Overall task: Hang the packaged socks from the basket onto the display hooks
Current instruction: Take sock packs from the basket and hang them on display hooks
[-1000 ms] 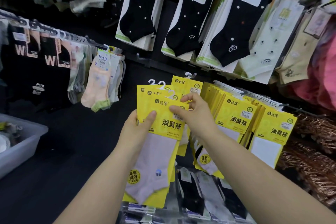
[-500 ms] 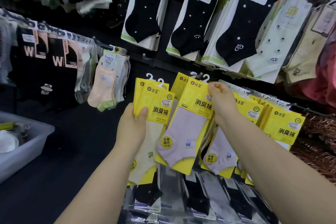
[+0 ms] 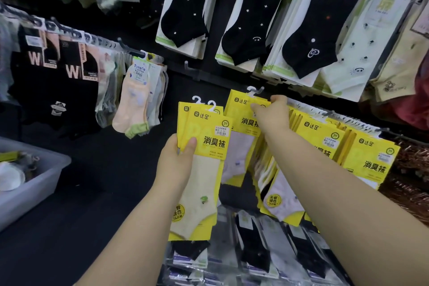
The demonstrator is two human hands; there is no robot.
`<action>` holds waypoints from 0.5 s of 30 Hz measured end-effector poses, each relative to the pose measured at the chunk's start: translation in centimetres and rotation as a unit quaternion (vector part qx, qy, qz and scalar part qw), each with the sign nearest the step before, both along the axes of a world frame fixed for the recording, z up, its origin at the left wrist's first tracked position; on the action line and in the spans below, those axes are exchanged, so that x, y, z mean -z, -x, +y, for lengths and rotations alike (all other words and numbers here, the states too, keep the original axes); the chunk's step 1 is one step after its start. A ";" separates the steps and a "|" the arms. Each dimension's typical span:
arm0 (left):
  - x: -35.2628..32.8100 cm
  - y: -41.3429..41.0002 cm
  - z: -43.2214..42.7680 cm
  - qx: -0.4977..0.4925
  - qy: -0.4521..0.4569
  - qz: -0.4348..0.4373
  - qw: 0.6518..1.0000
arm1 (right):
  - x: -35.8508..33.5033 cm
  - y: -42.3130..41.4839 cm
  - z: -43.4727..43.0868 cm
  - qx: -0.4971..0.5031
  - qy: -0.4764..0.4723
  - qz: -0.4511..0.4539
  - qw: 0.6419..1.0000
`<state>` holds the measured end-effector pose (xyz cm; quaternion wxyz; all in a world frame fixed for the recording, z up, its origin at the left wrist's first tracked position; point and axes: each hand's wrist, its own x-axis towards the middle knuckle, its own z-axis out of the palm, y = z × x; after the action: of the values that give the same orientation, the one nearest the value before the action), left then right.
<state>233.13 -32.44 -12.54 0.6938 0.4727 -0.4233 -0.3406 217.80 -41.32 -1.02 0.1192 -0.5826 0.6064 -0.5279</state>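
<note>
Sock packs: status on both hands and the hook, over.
Left hand holds two yellow packs. Right hand pinches a lilac-sock pack by its top, at the crowded yellow row. Hooked or not, cannot tell.

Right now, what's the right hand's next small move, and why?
Probably carry the pack rightward and slip its hanger over the hook tip: the right hand pinches the pack's top, its hanger looks free, and matching yellow packs fill that hook. The left hand holds spare packs.

lilac pack [image 3: 239,111] corner — under right hand [image 3: 271,114] | basket [image 3: 30,195] — cut off left
</note>
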 end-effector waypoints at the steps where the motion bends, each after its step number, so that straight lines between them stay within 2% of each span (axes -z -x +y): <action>1: 0.0 0.0 0.0 0.006 -0.004 0.007 1.000 | 0.3 0.0 0.7 0.005 0.017 0.036 0.999; 4: 0.2 0.1 0.1 0.017 -0.010 0.016 1.000 | 2.0 -0.4 3.7 -0.076 0.053 0.101 0.991; 7: 0.1 0.3 0.2 0.035 -0.007 0.021 0.999 | 3.9 -1.0 6.1 -0.162 -0.002 0.102 0.981; 12: -0.2 1.0 0.4 0.048 -0.004 0.012 0.999 | 3.8 -0.5 7.3 -0.173 0.023 -0.004 0.985; 15: -0.5 1.2 0.4 0.023 0.004 -0.004 1.000 | 3.5 0.7 7.0 -0.171 0.018 -0.058 0.983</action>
<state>231.97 -32.07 -12.09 0.6859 0.4617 -0.4380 -0.3528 217.06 -34.37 -4.53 0.2315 -0.6482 0.4803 -0.5436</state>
